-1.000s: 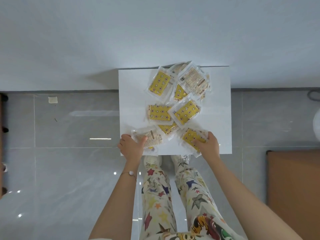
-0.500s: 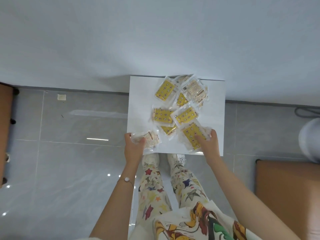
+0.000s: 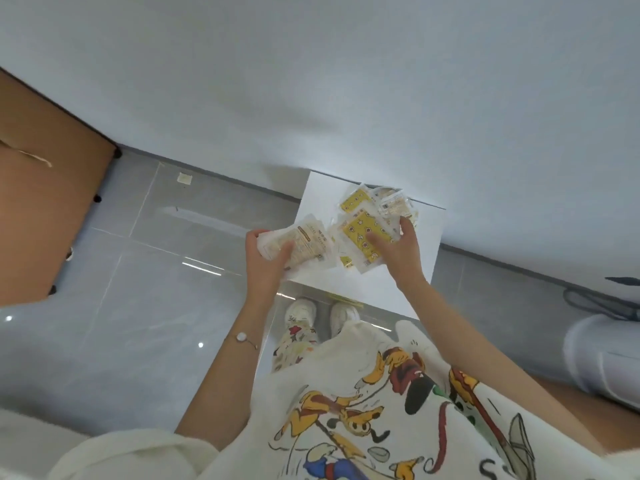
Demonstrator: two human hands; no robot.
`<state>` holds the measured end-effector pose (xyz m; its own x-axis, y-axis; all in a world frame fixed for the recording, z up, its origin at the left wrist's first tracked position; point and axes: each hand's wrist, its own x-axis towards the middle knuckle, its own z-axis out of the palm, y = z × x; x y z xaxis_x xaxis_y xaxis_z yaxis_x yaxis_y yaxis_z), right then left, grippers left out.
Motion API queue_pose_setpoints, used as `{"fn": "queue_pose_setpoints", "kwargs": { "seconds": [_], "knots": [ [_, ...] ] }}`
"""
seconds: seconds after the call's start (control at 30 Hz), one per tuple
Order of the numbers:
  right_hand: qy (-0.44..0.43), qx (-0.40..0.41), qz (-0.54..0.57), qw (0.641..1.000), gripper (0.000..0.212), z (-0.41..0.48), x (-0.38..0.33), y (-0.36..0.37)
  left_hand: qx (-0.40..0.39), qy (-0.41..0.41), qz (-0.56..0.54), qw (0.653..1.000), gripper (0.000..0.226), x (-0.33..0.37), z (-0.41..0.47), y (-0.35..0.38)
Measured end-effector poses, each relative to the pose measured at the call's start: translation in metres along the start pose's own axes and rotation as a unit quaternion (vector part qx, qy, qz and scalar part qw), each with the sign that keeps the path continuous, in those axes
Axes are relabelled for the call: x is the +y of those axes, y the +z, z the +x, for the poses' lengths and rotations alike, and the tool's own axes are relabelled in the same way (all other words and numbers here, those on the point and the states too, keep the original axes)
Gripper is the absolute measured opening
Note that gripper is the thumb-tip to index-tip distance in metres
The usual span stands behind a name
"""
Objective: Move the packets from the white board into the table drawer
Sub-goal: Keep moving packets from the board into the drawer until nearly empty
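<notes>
A white board (image 3: 408,282) lies on the floor against the wall, ahead of my feet. Several clear packets with yellow contents are piled at its far end (image 3: 388,202). My left hand (image 3: 265,261) grips a pale packet (image 3: 301,245), lifted above the board's left edge. My right hand (image 3: 398,251) holds a yellow packet (image 3: 360,233) raised over the board, thumb on top and fingers behind it. The drawer is out of view.
A brown wooden table (image 3: 45,209) stands at the left beside the wall. Another brown surface (image 3: 571,407) and a pale rounded object (image 3: 602,358) are at the right. A cable (image 3: 595,303) trails on the grey tiled floor by the wall.
Both hands have lifted their packets off the board. The view has swung left, and the brown table at the left has come into sight.
</notes>
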<state>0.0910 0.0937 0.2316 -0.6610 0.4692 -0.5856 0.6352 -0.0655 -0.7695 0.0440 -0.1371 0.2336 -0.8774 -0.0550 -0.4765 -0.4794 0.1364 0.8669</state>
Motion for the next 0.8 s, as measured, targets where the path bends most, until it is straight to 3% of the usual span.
{"fn": "queue_pose_setpoints", "kwargs": {
  "seconds": [0.17,0.33,0.6,0.8],
  "knots": [
    [-0.032,-0.082,-0.038,0.995,0.097,-0.024,-0.029,0.034,0.080,0.019,-0.038,0.996,0.046,0.015,-0.028,-0.054],
    [-0.086,-0.157,-0.068,0.982,0.055,-0.058,-0.070,0.096,0.156,0.025,-0.106,0.982,0.044,0.020,-0.045,-0.122],
    [-0.148,-0.254,-0.107,0.950,0.040,-0.107,-0.115,0.243,0.266,0.041,-0.170,0.948,0.040,0.011,-0.048,-0.264],
    [-0.167,-0.286,-0.129,0.935,0.041,-0.155,-0.122,0.355,0.319,0.031,-0.206,0.925,0.039,-0.007,-0.060,-0.374]
  ]
}}
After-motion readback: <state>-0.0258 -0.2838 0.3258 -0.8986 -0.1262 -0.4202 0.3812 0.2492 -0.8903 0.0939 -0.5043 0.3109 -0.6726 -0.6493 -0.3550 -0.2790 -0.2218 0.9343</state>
